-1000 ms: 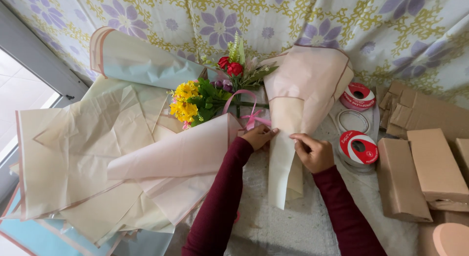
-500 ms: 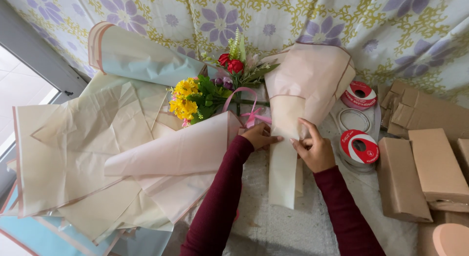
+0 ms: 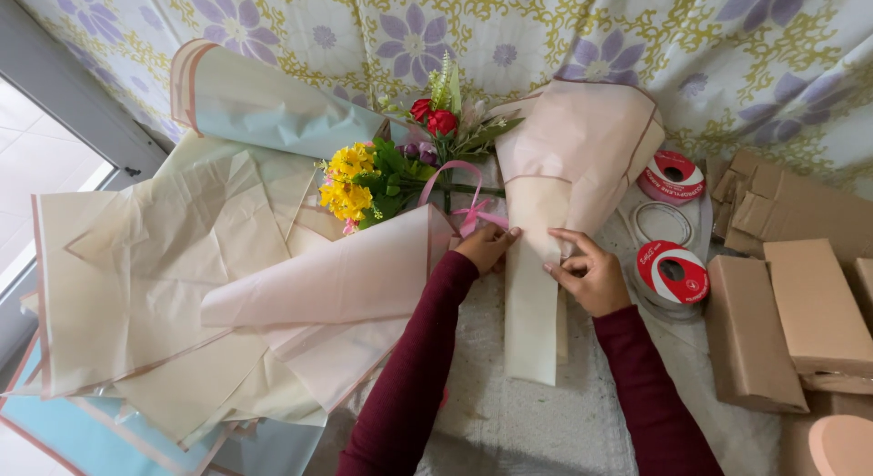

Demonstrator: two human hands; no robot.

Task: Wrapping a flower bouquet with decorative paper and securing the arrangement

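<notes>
A small bouquet (image 3: 391, 162) of yellow, red and purple flowers lies on the table, its stems tied with a pink ribbon (image 3: 466, 203). A folded pink wrapping sheet (image 3: 564, 167) fans out to the right of it and narrows into a long strip toward me. My left hand (image 3: 486, 247) presses the left edge of that strip beside the ribbon. On the strip's right edge my right hand (image 3: 589, 274) pinches the paper. Another pink sheet (image 3: 346, 280) curls over to the left of my left arm.
Cream and pale green wrapping sheets (image 3: 155, 258) spread across the left. Red ribbon spools (image 3: 671, 271) and a clear tape roll (image 3: 661, 223) sit right of my hand. Brown cardboard boxes (image 3: 791, 312) stack at far right. A floral cloth (image 3: 546, 30) hangs behind.
My right hand has slid up along the strip's right edge, and the paper strip has been pulled slightly upward and straightened. My left hand stays by the ribbon.
</notes>
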